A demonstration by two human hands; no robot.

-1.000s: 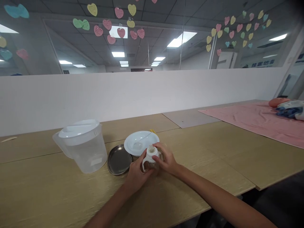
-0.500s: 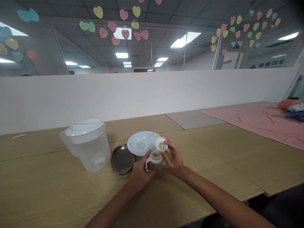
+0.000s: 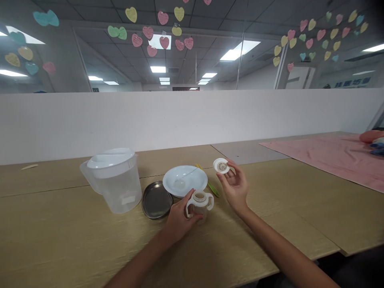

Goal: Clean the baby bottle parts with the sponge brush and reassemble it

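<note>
A small clear baby bottle with white handles on both sides stands upright on the table, its mouth uncovered. My left hand is closed around its left side and handle. Up and to the right, my right hand pinches the bottle's white cap between thumb and fingers, with its underside turned toward me and a clear part inside. Just behind the bottle sits a pale blue bowl, in which a clear utensil seems to lie. A round metal dish is left of the bottle.
A translucent lidded pitcher stands at left. A brush-like tool with a green handle lies right of the bowl. Pink cloth covers the far right of the table. A white wall rises behind.
My right hand has lifted the cap away from the bottle, up and to the right, tipping its underside toward me. My left hand stays on the bottle. The view has shifted slightly.
</note>
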